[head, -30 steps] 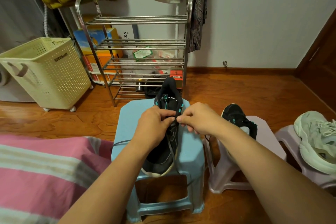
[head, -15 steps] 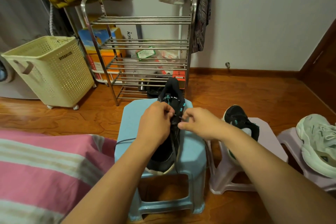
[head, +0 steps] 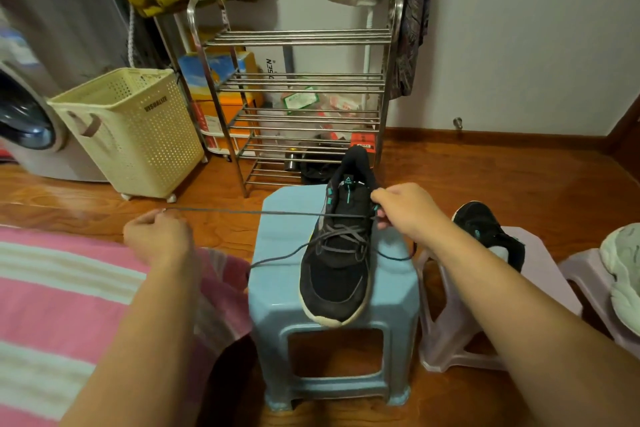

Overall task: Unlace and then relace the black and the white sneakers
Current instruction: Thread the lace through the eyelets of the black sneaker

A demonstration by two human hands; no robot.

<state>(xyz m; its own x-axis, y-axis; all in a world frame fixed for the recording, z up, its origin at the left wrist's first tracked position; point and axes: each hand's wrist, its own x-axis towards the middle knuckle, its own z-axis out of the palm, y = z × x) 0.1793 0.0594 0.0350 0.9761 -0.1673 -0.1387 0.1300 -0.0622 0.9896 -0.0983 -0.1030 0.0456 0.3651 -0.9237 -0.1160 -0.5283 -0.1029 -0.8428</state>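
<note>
Wooden flooring and a steel shoe rack (head: 298, 97) frame a blue stool (head: 332, 340) carrying a black sneaker (head: 337, 253), toe toward the camera, heel toward the rack. Since a second ago the left hand (head: 157, 239) has swung out left, pinching a lace (head: 242, 213) now drawn taut; the right hand (head: 403, 206) pinches the eyelet edge. A white sneaker (head: 623, 274) is cropped at right.

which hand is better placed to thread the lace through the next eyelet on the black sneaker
Probably the right hand: it sits at the eyelets of the black sneaker on the blue stool. The left hand is far out to the side, holding the lace taut.
</note>
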